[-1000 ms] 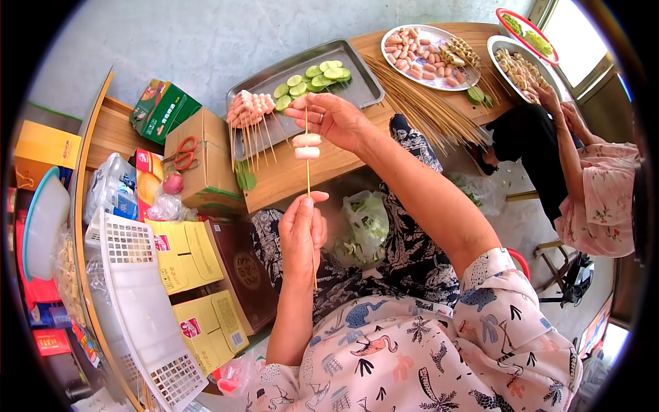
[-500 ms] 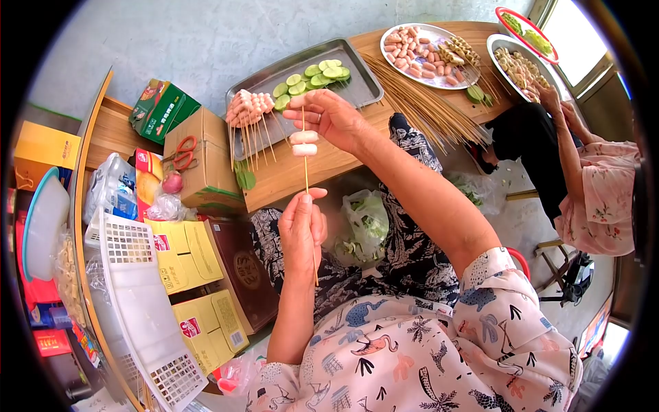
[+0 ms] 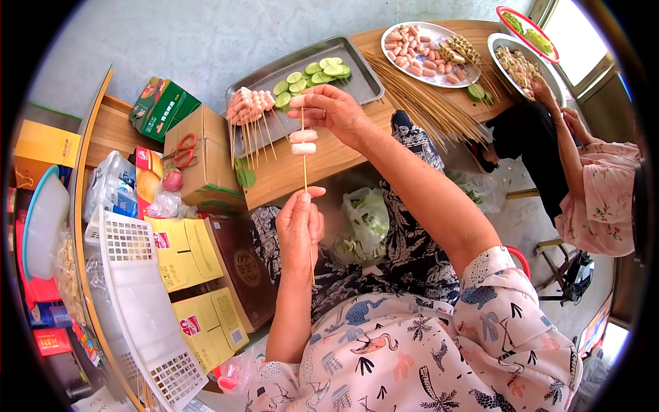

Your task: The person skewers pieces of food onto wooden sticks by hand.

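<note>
My left hand [image 3: 300,223] is closed around a bamboo skewer [image 3: 305,173] that stands nearly upright in front of me. Two small sausages [image 3: 303,142] are threaded on its upper part. At the tip, the fingers of my right hand [image 3: 334,113] pinch a further small sausage [image 3: 296,102], partly covered by the fingertips. Behind, a metal tray [image 3: 367,77] holds green vegetable slices [image 3: 317,72] and a bunch of finished sausage skewers [image 3: 248,108], their sticks hanging over its near edge.
On the wooden table [image 3: 329,173] lie many loose bamboo skewers [image 3: 419,103] and a plate [image 3: 427,29] of sausages. At right, a co-worker's hands [image 3: 549,99] are at a bowl [image 3: 498,42]. Cardboard box [image 3: 206,154], scissors [image 3: 184,151] and white basket [image 3: 130,288] stand left.
My two hands and the skewer have shifted only slightly, with the right fingers still at the skewer's tip. The co-worker's hand at the bowl has moved a little.
</note>
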{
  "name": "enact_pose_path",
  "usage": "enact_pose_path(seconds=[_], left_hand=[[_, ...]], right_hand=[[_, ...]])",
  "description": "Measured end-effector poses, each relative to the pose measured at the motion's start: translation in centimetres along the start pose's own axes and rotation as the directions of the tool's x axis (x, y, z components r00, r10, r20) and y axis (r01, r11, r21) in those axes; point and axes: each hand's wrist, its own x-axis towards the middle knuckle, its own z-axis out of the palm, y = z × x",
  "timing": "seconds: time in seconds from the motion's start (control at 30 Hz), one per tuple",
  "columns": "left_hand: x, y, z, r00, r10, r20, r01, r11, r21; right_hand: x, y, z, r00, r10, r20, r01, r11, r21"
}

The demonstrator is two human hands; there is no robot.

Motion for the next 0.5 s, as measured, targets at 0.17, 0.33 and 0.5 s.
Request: enact_pose_path(seconds=[0.17,0.33,0.5], left_hand=[[-0.17,0.01,-0.03,1.000,0.001,0.000,-0.001,1.000,-0.002],[-0.18,-0.14,-0.16,1.000,0.008,-0.014,-0.008,1.000,0.000],[-0.06,-0.23,-0.22,0.999,0.017,-0.029,-0.016,0.999,0.030]], right_hand=[[0.23,0.42,-0.39,0.999,0.045,0.015,-0.045,0.999,-0.016],[0.02,0.23,-0.06,0.995,0.103,0.003,-0.103,0.994,-0.026],[-0.07,0.25,-0.15,0.990,0.140,0.016,-0.139,0.989,-0.057]])
